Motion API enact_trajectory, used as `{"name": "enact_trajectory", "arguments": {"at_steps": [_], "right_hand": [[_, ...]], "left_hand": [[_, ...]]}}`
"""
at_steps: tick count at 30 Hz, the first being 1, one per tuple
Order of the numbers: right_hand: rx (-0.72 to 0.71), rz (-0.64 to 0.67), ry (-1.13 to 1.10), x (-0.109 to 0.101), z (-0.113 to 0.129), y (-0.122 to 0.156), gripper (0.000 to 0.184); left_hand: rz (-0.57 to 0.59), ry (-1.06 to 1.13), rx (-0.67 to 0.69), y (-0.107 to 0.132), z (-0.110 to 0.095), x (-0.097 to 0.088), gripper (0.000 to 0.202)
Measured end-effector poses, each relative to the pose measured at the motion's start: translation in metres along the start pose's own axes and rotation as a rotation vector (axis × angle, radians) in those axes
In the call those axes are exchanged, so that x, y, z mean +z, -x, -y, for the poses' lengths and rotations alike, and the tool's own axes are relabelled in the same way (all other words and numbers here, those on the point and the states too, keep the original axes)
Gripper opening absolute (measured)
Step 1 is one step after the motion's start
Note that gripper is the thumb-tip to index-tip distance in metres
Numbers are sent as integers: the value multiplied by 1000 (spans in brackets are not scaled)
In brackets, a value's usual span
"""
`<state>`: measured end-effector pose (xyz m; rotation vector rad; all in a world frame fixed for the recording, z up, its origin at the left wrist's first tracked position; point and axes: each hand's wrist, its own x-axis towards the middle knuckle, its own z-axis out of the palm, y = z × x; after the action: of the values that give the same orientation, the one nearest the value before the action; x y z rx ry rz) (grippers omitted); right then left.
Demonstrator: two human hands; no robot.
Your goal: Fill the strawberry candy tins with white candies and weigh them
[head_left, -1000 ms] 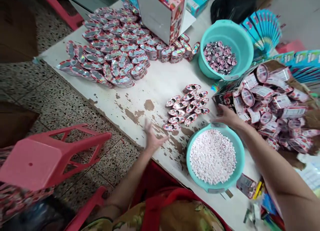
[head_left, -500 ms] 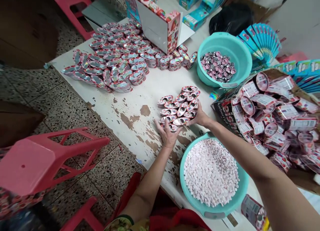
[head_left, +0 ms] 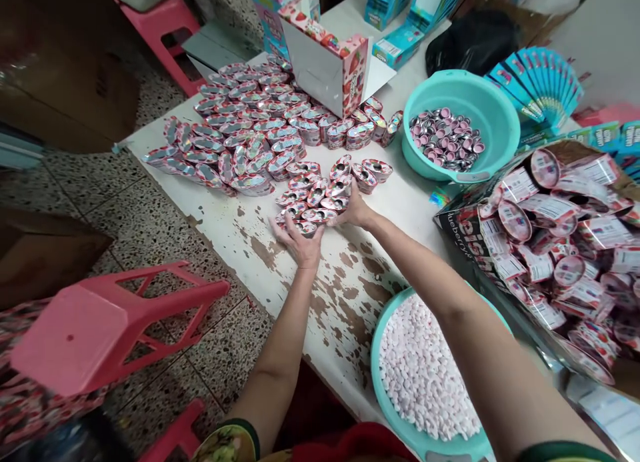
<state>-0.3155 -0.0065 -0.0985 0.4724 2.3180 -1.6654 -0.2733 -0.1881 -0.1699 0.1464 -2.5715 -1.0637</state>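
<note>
My left hand (head_left: 304,247) presses on the near left side of a cluster of small oval printed containers (head_left: 317,195), its fingers curled over the edge. Against the cluster's right side sits my right hand (head_left: 357,211), thumb toward the left hand. The containers stand upright with dark round openings on top. A few at the far right of the cluster lean slightly apart from it. Just beyond is a large group of similar containers (head_left: 255,125) with shiny silvery tops. Some fingertips are hidden behind the containers.
A turquoise basin of small whitish-pink pieces (head_left: 376,355) sits near my right forearm. Another turquoise basin (head_left: 493,102) holds pink-and-silver caps. At the right, a carton (head_left: 463,232) overflows with printed containers. A strawberry-print box (head_left: 320,62) stands behind; a pink stool (head_left: 70,335) is at the left.
Both hands have slid the cluster left and away from me, close to the large group. A few containers on its right side have spread apart. The camera view has shifted slightly.
</note>
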Motion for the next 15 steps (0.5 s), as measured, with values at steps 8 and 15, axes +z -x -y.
{"name": "enact_trajectory", "arguments": {"at_steps": [8, 15], "right_hand": [[-36, -579, 187, -70, 4, -14, 77], [-70, -343, 13, -46, -10, -72, 65]], "left_hand": [[-13, 37, 81, -16, 16, -4, 123], [-24, 72, 99, -13, 15, -3, 120]]}}
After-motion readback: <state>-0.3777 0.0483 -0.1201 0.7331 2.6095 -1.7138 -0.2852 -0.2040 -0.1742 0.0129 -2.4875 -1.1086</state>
